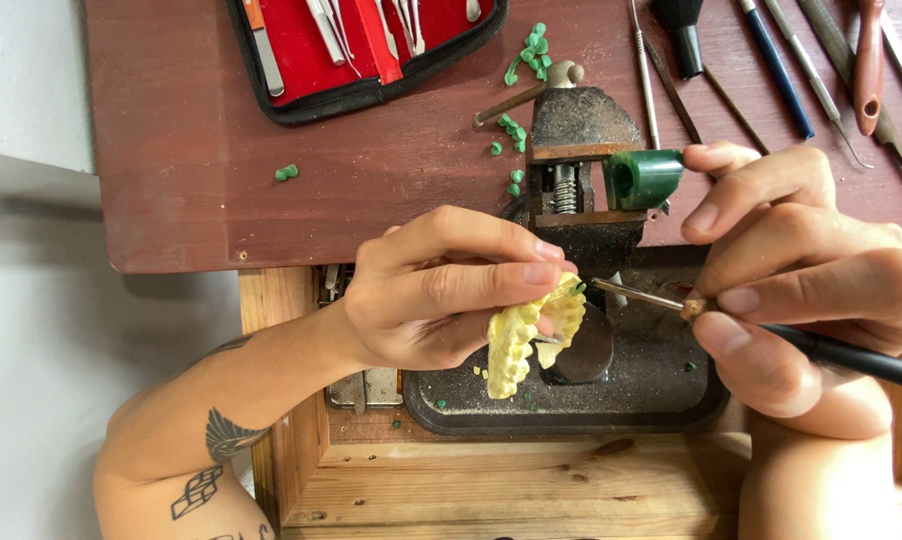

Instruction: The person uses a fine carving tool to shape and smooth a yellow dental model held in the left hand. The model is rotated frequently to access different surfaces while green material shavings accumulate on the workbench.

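Head view: tools in red case

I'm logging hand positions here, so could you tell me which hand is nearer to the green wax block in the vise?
Right. The right hand has a fingertip touching the green wax block; the left hand is lower and to its left, holding the yellow dental cast.

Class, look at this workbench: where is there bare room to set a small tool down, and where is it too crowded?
Free: the dark red tabletop left of the green wax shavings, below the red tool case; also the pale wooden ledge under the black tray. Crowded: around the vise, both hands, and the loose hand tools top right.
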